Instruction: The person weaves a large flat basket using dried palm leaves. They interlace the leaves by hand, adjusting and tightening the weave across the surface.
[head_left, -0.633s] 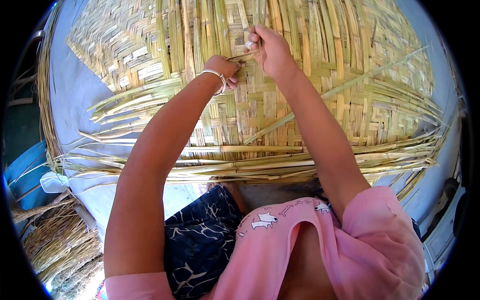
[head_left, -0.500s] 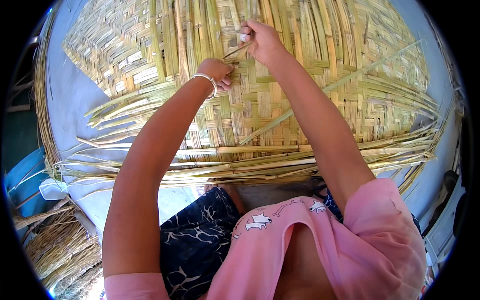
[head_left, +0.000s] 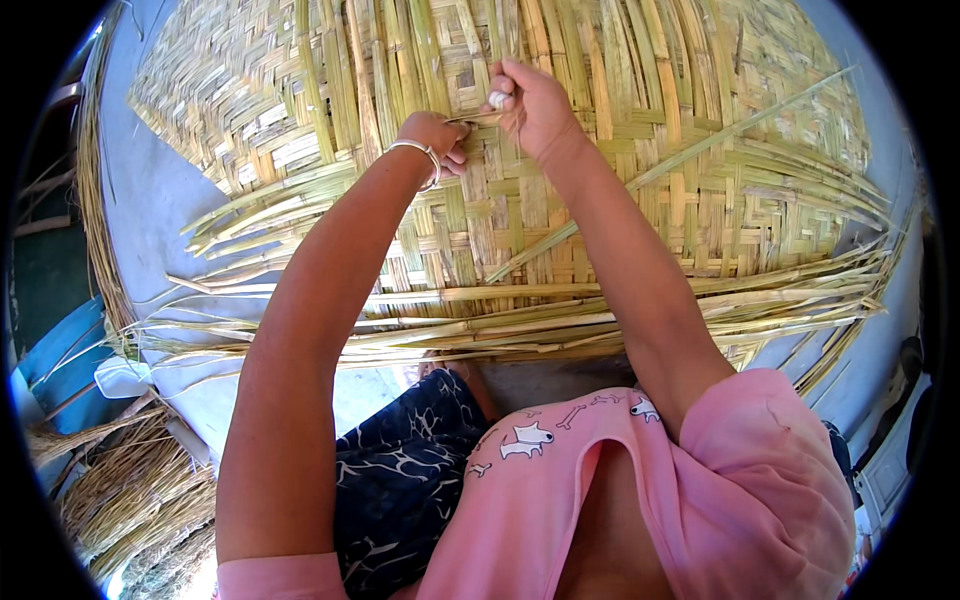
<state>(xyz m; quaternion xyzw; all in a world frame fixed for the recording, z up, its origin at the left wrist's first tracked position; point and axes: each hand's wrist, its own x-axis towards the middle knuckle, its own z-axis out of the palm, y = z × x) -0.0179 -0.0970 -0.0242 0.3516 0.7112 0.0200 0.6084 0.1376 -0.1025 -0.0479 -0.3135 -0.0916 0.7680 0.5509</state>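
A large woven mat of split reed strips [head_left: 520,215] lies in front of me. Over its far middle, my left hand [head_left: 435,138], with a pale bangle at the wrist, is closed on a thin dark strip [head_left: 483,118]. The strip spans the short gap to my right hand [head_left: 532,105], whose fingers are curled round its other end. White wrapping covers one of the right fingers. Unwoven strips [head_left: 410,60] fan away from me just beyond both hands. A single long green strip [head_left: 700,160] lies slantwise across the weave, passing under my right forearm.
A bundle of loose reed strips [head_left: 540,335] runs along the mat's near edge, close to my knees. More dry stalks [head_left: 150,490] are piled at the lower left, beside a translucent plastic container [head_left: 123,378] and a blue object [head_left: 62,350]. Grey floor [head_left: 150,170] shows around the mat.
My right hand has come slightly lower and to the right, and the strip between my hands lies more level. My left hand stays nearly in place. The whole view has shifted slightly.
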